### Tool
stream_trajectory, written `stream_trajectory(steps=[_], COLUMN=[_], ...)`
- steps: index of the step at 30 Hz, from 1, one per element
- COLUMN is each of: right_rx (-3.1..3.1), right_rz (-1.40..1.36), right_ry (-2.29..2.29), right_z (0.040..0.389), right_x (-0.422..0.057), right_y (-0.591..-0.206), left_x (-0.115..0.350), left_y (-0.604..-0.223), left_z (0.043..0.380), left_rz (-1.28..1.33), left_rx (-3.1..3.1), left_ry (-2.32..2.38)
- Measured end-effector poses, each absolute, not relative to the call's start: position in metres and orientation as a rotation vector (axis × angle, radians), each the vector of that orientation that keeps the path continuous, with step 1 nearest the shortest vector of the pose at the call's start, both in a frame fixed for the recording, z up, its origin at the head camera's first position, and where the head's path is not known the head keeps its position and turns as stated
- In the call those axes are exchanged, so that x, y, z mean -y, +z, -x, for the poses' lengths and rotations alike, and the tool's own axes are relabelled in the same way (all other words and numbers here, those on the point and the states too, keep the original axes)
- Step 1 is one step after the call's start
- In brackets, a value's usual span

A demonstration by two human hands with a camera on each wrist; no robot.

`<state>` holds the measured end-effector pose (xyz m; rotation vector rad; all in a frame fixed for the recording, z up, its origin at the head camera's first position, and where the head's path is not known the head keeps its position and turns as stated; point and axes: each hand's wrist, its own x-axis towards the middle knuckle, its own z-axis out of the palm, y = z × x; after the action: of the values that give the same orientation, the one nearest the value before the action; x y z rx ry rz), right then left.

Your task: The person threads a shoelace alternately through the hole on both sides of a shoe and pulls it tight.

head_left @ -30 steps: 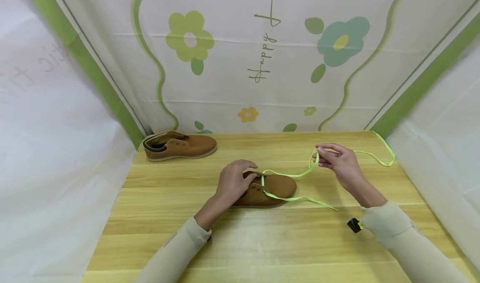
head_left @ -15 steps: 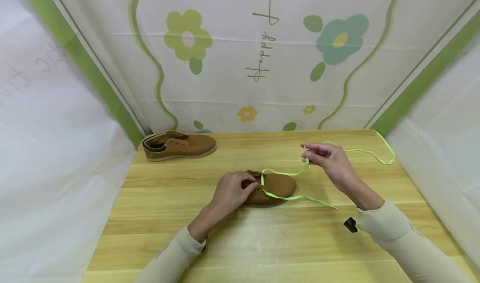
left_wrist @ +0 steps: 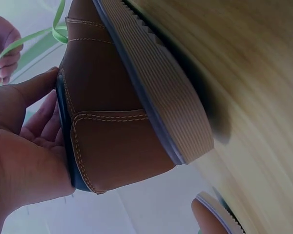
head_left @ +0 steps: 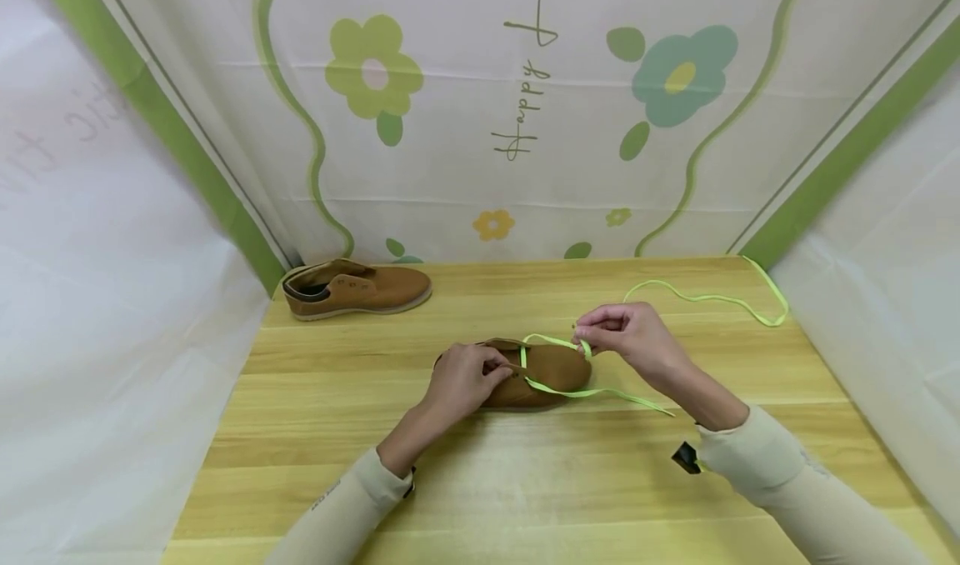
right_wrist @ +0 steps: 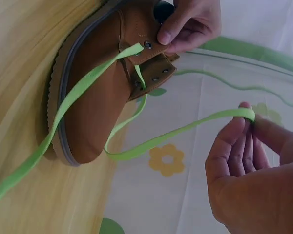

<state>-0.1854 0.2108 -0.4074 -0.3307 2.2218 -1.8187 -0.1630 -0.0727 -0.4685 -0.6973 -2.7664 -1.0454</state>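
A brown shoe point(head_left: 561, 370) stands on the table, toe to the right, with a bright green shoelace point(head_left: 592, 393) through its front eyelets. My left hand point(head_left: 459, 382) pinches the near eyelet flap between thumb and fingers, as the right wrist view shows at the flap point(right_wrist: 153, 46). Just off the toe, my right hand point(head_left: 636, 342) pinches the far strand of the shoelace point(right_wrist: 171, 135). The near strand trails loose over the toe onto the table. In the left wrist view the shoe's heel point(left_wrist: 119, 151) faces the camera beside my palm.
A second brown shoe point(head_left: 390, 288), with no lace in its eyelets, sits at the table's back left. Another green lace point(head_left: 720, 297) lies at the back right, running to the corner. Fabric walls point(head_left: 450, 132) with printed flowers enclose the table.
My right hand has moved left and down toward the shoe's toe, carrying the lace. The left hand has shifted from over the shoe's opening to a pinch on the near flap.
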Motion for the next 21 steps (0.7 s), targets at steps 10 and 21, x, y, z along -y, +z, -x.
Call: stream_trajectory(steps=[10,21], right_rx=[-2.156,-2.262], right_rz=[0.383,0.447], right_ry=[-1.598,-1.429], right_z=[0.179,0.176], right_x=[-0.190,-0.174], right_y=[-0.423,-0.447], left_x=[0.072,0.072], left_y=[-0.470,-0.474], left_z=[0.164,0.165], left_rz=[0.675,0.659], left_rx=[2.770,2.766], left_ry=[-1.060,-1.070])
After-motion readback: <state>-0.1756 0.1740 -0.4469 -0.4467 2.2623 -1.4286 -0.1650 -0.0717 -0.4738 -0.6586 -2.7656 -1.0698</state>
